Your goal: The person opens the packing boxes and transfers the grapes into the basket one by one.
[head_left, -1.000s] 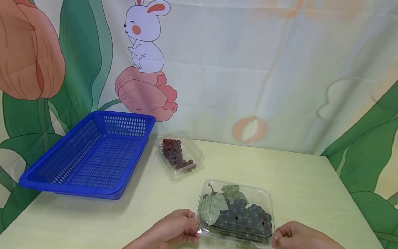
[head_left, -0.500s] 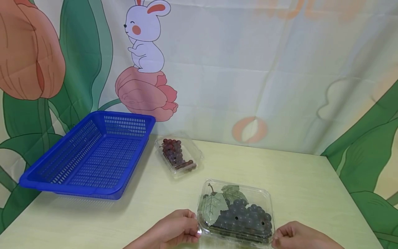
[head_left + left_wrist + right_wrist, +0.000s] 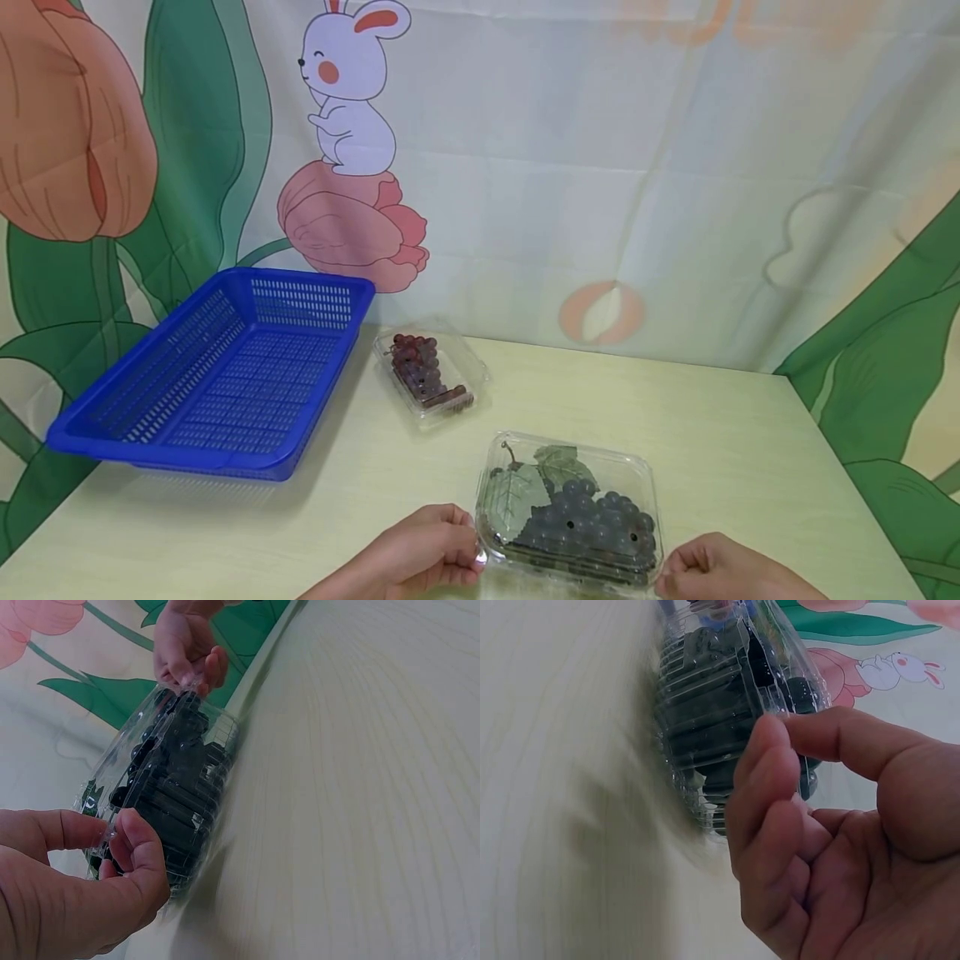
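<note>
A clear plastic clamshell box (image 3: 573,454) with dark grapes (image 3: 581,525) and pale green leaves (image 3: 517,500) in it lies near the front of the table, its lid down over the fruit. My left hand (image 3: 431,546) pinches the rim at the box's front left corner between thumb and forefinger. At the front right corner my right hand (image 3: 727,571) pinches the rim the same way, its other fingers curled into the palm. Seen from the left wrist, the ribbed side of the box (image 3: 176,817) faces the camera and both hands are at its edge.
A blue perforated plastic basket (image 3: 315,400) stands at the left with nothing in it. Behind the grape box, next to the basket, sits a smaller clear box (image 3: 457,358) with red grapes (image 3: 416,367). A printed cloth (image 3: 510,192) hangs along the table's back edge.
</note>
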`<state>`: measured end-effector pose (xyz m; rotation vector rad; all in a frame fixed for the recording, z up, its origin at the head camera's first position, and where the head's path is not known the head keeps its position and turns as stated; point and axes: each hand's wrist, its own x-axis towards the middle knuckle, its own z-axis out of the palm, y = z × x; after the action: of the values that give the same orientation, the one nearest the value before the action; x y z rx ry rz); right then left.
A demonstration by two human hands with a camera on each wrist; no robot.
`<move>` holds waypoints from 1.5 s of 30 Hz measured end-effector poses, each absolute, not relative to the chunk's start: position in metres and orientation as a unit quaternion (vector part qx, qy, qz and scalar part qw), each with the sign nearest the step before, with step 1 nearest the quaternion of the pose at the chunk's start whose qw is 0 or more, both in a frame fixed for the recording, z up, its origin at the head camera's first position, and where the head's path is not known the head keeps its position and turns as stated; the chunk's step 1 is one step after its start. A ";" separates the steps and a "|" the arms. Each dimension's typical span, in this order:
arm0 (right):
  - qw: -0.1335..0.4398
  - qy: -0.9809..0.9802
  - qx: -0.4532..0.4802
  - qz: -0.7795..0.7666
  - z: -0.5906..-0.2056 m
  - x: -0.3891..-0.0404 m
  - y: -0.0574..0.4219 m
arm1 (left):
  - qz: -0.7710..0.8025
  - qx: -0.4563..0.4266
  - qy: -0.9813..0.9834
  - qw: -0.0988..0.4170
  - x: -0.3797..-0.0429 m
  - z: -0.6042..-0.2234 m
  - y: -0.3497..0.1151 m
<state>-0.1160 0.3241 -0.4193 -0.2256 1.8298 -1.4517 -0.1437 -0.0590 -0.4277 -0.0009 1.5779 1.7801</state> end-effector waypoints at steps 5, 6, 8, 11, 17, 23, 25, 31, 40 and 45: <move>0.356 0.759 -0.073 -0.540 -0.414 -0.112 0.321 | 0.696 -0.001 0.614 0.372 -0.144 -0.428 -0.059; 0.352 0.765 -0.066 -0.536 -0.413 -0.111 0.321 | 0.696 -0.002 0.614 0.372 -0.144 -0.428 -0.059; 0.346 0.770 -0.057 -0.533 -0.413 -0.111 0.321 | 0.696 -0.003 0.615 0.371 -0.144 -0.428 -0.058; 0.343 0.770 -0.054 -0.535 -0.413 -0.110 0.322 | 0.695 -0.003 0.616 0.370 -0.143 -0.428 -0.058; 0.340 0.777 -0.048 -0.527 -0.411 -0.110 0.322 | 0.696 -0.003 0.615 0.370 -0.143 -0.428 -0.058; 0.325 0.798 -0.039 -0.505 -0.409 -0.107 0.320 | 0.697 -0.004 0.615 0.370 -0.143 -0.429 -0.058; 0.318 0.806 -0.037 -0.498 -0.409 -0.107 0.319 | 0.698 -0.004 0.614 0.369 -0.143 -0.429 -0.058; 0.297 0.829 -0.037 -0.472 -0.407 -0.106 0.317 | 0.701 -0.004 0.611 0.368 -0.143 -0.429 -0.058; 0.268 0.862 -0.029 -0.430 -0.397 -0.106 0.311 | 0.704 -0.001 0.612 0.360 -0.142 -0.431 -0.058; 0.256 0.868 -0.029 -0.424 -0.387 -0.106 0.309 | 0.708 0.000 0.610 0.356 -0.141 -0.431 -0.058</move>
<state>-0.1061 0.3087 -0.3869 -0.0798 2.3561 -1.1501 -0.1409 -0.0585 -0.4313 0.0006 1.5754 1.8275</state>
